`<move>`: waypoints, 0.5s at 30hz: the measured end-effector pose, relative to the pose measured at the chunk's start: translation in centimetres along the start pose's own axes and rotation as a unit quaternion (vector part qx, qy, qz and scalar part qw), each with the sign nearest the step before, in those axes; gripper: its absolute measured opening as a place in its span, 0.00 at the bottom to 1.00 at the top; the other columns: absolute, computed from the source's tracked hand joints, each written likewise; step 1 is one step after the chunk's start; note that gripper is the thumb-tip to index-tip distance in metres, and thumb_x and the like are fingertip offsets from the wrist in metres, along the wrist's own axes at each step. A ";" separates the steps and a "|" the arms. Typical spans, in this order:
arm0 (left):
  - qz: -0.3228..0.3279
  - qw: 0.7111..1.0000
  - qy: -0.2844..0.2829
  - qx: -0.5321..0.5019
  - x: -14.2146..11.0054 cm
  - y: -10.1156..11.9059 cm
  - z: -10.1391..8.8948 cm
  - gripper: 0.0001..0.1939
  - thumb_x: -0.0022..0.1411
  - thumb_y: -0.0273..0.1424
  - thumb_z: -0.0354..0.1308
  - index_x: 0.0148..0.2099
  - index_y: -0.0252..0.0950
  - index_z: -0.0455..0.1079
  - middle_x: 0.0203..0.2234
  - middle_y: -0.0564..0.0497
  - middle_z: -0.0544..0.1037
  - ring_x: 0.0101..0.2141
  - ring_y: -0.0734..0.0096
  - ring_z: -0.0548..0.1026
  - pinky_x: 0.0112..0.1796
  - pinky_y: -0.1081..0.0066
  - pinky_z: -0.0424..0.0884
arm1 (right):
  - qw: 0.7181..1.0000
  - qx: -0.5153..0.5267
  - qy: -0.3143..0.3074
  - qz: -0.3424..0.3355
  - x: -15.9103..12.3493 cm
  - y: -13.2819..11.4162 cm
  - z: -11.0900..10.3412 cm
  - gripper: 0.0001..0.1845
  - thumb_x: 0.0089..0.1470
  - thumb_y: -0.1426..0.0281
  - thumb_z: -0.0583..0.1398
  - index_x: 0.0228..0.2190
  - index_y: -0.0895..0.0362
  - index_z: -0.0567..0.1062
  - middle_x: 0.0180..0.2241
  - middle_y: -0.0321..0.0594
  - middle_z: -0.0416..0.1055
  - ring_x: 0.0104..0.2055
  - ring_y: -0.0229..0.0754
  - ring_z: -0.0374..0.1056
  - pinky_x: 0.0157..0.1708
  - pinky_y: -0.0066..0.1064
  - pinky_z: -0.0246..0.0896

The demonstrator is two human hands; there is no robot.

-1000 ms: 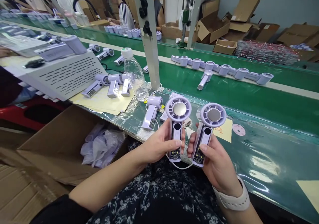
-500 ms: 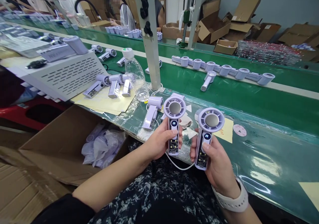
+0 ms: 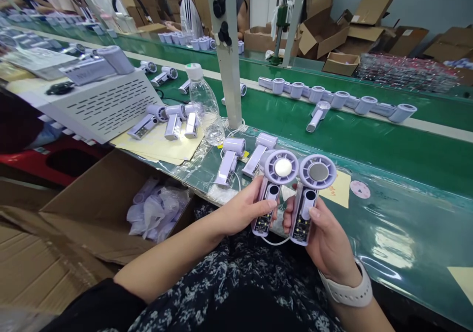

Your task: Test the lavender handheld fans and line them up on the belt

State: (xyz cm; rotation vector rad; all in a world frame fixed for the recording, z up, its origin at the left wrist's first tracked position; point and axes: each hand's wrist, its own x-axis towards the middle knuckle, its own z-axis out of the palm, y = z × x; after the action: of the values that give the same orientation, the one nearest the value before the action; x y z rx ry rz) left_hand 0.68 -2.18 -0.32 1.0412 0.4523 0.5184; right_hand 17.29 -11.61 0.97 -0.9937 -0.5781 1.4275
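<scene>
My left hand [image 3: 251, 209] is wrapped round the handle of a lilac handheld fan [image 3: 283, 167], thumb on its front. A second lilac handheld fan [image 3: 318, 172] is held in my right hand [image 3: 327, 233], with the thumb at the side of its button panel. Both fans stand upright side by side, heads almost touching, their small round displays dark. Circuit boards show in the lower handles. A white cable [image 3: 275, 242] hangs below them. On the bench just behind lie two more fans, one on the left [image 3: 227, 162] and one nearer my left hand [image 3: 259, 154].
A clear plastic bottle [image 3: 203, 105] stands by a metal post [image 3: 228, 61]. Several fans lie on yellow paper [image 3: 158, 149] beside a vented metal box [image 3: 107, 105]. Beyond, a row of fans rests on the green conveyor [image 3: 281, 110]. A cardboard box [image 3: 84, 214] with plastic bags sits lower left.
Both displays showed 20 half a second ago and are dark now, as they were one second ago. The left fan has moved right, close to the right one.
</scene>
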 end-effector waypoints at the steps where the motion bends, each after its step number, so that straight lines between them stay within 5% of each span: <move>1: 0.002 1.000 0.002 -0.005 0.0 -0.1 0.1 0.26 0.62 0.45 0.64 0.52 0.36 0.58 0.30 0.54 0.72 0.26 0.73 0.71 0.29 0.71 0.69 | 1.000 0.001 0.000 0.002 -0.1 -0.1 0.0 0.14 0.58 0.58 0.66 0.41 0.53 0.76 0.36 0.38 0.73 0.31 0.40 0.70 0.30 0.31 0.71; 10: -0.001 0.999 0.031 -0.040 0.0 0.4 0.1 0.23 0.58 0.41 0.66 0.50 0.38 0.62 0.30 0.53 0.72 0.25 0.73 0.71 0.27 0.72 0.67 | 0.999 0.043 0.020 0.010 0.4 -0.2 0.4 0.14 0.53 0.62 0.69 0.38 0.55 0.75 0.30 0.36 0.74 0.24 0.38 0.69 0.23 0.27 0.68; 15: -0.031 0.991 0.130 0.000 -0.6 1.7 0.2 0.20 0.54 0.41 0.69 0.45 0.38 0.70 0.33 0.52 0.77 0.26 0.68 0.75 0.29 0.69 0.73 | 0.995 0.092 0.037 -0.001 1.0 0.0 1.3 0.16 0.48 0.62 0.72 0.34 0.55 0.74 0.25 0.30 0.74 0.18 0.33 0.66 0.16 0.21 0.64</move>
State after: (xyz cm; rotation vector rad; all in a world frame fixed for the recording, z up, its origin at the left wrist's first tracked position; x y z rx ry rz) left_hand 0.01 -1.95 1.30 0.9593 0.7134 0.6011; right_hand 16.30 -10.37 1.41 -0.8941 -0.3851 1.4085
